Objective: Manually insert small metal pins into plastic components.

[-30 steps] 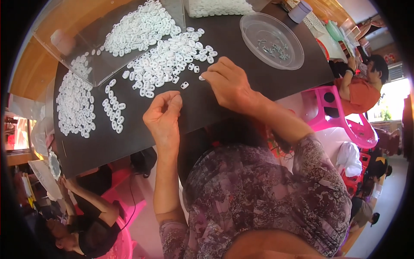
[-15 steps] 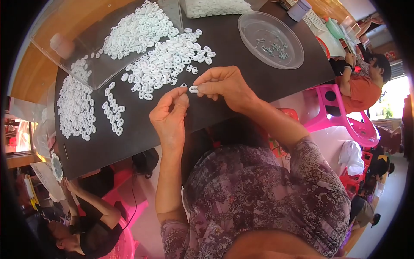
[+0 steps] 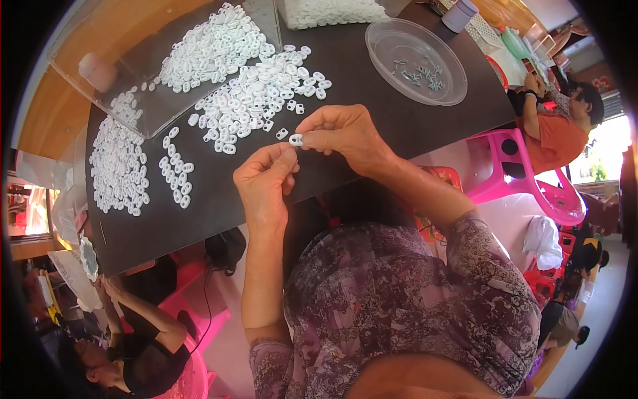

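A small white oval plastic piece with holes (image 3: 296,139) is pinched between the thumb and fingers of my right hand (image 3: 351,138), just above the table. My left hand (image 3: 264,178) is closed, thumb tip against forefinger, right beside that piece; whatever it may hold is too small to make out. Just beyond the fingertips lies another white piece (image 3: 282,133). Farther off, a loose heap of the same white pieces (image 3: 249,96) spreads over the dark table (image 3: 219,193). A short column of them (image 3: 175,169) lies to the left.
At the far left is a wide heap of white pieces (image 3: 118,163). A clear plastic box (image 3: 136,123) on its side holds more. To the right stands a round clear tray (image 3: 458,86) with small grey-green parts (image 3: 425,74). A lidded cup (image 3: 460,16) is behind it. People sit nearby.
The piece in my right hand has shifted slightly left and now shows more of its face. My left hand has moved a little down and right, uncovering the loose piece beyond it.
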### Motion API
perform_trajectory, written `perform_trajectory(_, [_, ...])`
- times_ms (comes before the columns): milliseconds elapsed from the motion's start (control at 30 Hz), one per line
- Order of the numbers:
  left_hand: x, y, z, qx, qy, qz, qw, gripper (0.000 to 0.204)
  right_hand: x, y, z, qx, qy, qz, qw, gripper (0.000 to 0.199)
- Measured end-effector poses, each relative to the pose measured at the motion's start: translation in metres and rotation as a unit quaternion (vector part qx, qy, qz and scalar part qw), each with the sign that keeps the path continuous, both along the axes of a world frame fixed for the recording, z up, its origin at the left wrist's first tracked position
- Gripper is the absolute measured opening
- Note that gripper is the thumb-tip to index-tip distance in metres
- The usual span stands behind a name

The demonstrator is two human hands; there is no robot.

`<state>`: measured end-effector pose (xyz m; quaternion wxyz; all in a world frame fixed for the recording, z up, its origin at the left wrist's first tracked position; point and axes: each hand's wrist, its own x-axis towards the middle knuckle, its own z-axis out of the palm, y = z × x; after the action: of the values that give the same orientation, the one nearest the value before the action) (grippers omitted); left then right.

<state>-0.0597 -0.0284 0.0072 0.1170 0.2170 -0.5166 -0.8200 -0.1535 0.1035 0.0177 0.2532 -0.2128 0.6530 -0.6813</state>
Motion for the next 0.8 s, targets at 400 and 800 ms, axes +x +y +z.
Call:
perform_trajectory(400, [-0.0004, 0.0021, -0.0015, 0.034, 0.006, 0.023, 0.999, 0.007, 0.0045, -0.0027, -0.0014, -0.004, 0.015, 0.0, 1.0, 0.015])
perform_trajectory(800, [-0.0016, 0.0024, -0.0035, 0.041, 0.012, 0.034, 0.999, 0.006, 0.006, -0.0054, -0.0055, -0.002, 0.019, -0.01, 1.0, 0.015])
